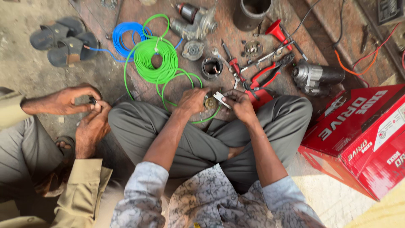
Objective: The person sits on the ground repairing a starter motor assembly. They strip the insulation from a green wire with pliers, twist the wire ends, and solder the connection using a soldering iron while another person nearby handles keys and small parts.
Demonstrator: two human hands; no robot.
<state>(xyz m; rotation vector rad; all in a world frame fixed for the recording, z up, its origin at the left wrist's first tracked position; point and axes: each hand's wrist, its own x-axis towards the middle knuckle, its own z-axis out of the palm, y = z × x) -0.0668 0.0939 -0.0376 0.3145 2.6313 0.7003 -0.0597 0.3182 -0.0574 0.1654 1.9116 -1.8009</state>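
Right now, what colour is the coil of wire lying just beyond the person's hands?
Bright green: the coil of wire shows best in the head view.

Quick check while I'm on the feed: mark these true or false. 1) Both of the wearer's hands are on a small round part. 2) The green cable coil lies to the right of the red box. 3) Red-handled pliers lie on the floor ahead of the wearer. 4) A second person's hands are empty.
1) True: the left hand grips the small round part, and the right hand presses a small pale strip against it.
2) False: the green cable coil lies far left of the red box.
3) True: the red-handled pliers lie among loose parts.
4) False: the other person's hands pinch a small dark piece.
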